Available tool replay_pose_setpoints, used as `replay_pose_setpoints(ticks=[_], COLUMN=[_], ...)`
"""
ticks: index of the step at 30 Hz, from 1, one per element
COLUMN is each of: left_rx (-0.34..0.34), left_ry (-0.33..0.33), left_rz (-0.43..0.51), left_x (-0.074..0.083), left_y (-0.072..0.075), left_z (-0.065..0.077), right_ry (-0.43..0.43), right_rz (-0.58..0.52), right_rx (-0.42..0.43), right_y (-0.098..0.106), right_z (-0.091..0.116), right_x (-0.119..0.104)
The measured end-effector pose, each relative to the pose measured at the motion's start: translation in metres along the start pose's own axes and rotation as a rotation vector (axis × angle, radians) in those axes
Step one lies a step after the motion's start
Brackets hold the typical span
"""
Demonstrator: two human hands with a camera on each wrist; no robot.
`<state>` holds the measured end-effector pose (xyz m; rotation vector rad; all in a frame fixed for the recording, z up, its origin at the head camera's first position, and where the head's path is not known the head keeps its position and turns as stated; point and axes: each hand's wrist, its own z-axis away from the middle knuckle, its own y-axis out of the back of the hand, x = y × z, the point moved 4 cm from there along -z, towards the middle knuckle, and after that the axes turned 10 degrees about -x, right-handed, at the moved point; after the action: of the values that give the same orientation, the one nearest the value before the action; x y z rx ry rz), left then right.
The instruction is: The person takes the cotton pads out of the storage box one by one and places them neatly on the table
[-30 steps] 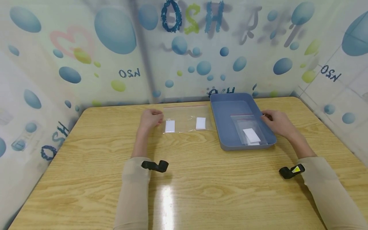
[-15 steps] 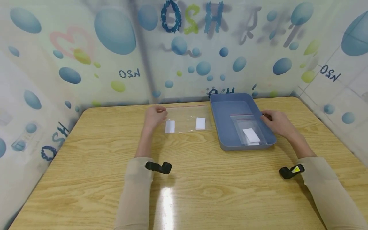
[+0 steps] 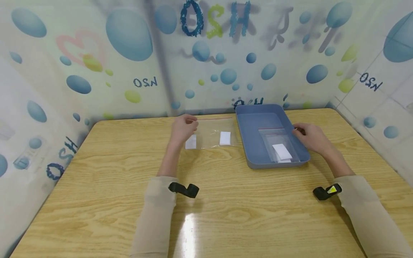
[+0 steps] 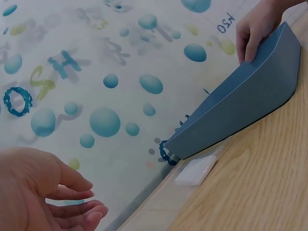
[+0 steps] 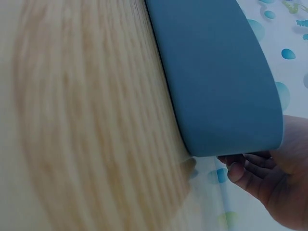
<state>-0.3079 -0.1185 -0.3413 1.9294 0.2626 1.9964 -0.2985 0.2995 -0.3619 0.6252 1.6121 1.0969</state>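
My left hand (image 3: 184, 129) is over the left end of clear zip-lock plastic (image 3: 208, 125) with a red strip along its top. Its thumb and fingers are loosely bent and apart in the left wrist view, with nothing between them. Beneath the plastic show two white rectangles, the left one (image 3: 190, 142) partly covered by the hand, the right one (image 3: 225, 138) in full view. Whether this is one bag or two I cannot tell. On the right, my right hand (image 3: 310, 137) grips the right wall of a blue-grey tray (image 3: 253, 166); some of its fingers are hidden.
Inside the tray lie zip-lock bags (image 3: 272, 136) with white rectangles (image 3: 282, 152), overlapping. The wooden table (image 3: 226, 200) ends at a wall (image 3: 129, 100) printed with blue and green drops. A black camera (image 3: 184, 189) sits on each wrist.
My left hand has moved right and slightly away from me, from beside the zip-lock plastic to above its left end. My right hand and the tray have stayed put.
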Motion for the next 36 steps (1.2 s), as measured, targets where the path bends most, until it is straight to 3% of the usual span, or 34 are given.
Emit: replay_pose_setpoints(ticks=[10, 19, 29, 36], left_rx=[-0.017, 0.022, 0.000, -0.042], left_ry=[-0.022, -0.101, -0.170, -0.160], left_rz=[-0.045, -0.042, 0.030, 0.084], left_x=[0.015, 0.025, 0.043, 0.056], left_y=[-0.017, -0.028, -0.039, -0.048], left_z=[0.001, 0.001, 0.008, 0.015], right_ry=[0.007, -0.005, 0.011, 0.022], right_rz=[0.004, 0.002, 0.002, 0.010], right_rx=[0.005, 0.002, 0.015, 0.021], right_y=[0.000, 0.000, 0.001, 0.001], right_z=[0.000, -0.001, 0.001, 0.001], right_x=[-0.001, -0.001, -0.002, -0.004])
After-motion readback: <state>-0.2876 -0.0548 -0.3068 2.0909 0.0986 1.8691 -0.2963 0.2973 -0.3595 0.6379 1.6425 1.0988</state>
